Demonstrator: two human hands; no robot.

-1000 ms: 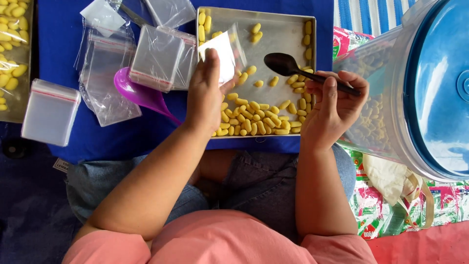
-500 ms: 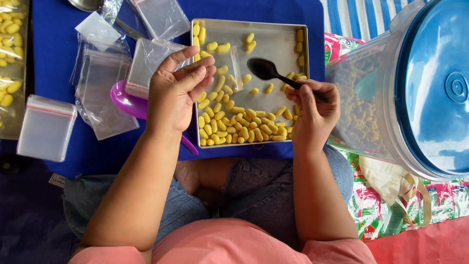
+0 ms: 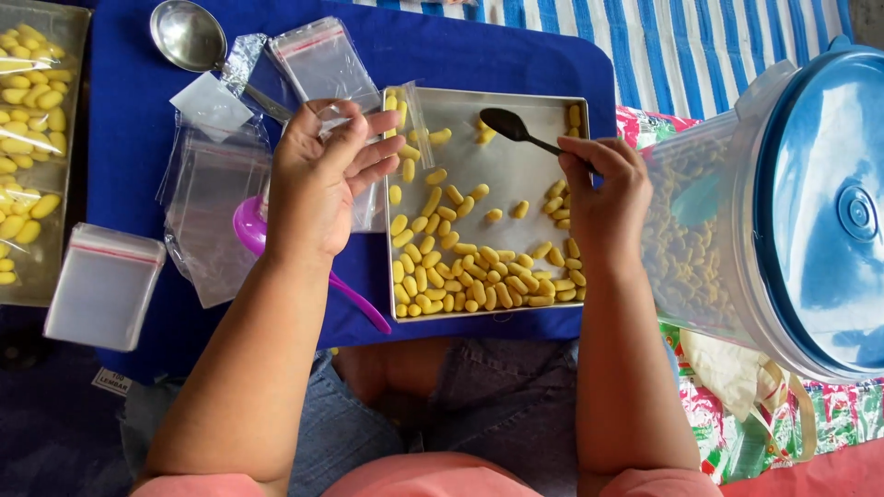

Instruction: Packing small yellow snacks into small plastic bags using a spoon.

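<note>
1. The left hand (image 3: 318, 179) is raised over the left edge of the metal tray (image 3: 516, 161), fingers curled around a small clear plastic bag (image 3: 333, 118). The grip is closed on the bag, apparently held up so its mouth is reachable.
2. The right hand (image 3: 599, 189) is closed on the handle of a black spoon (image 3: 508, 125). The spoon's long axis runs from the hand up and to the left; the bowl points toward the tray's upper middle, above the bare metal.
3. Yellow oblong pieces (image 3: 479, 276) lie mostly along the tray's near edge, within reach of the spoon.
4. A purple scoop (image 3: 253, 230) lies beneath the left wrist on the blue mat (image 3: 138, 110).
5. Spare clear bags (image 3: 207, 216) lie left of the tray.
6. A large lidded tub (image 3: 783, 212) lies on its side to the right.
</note>
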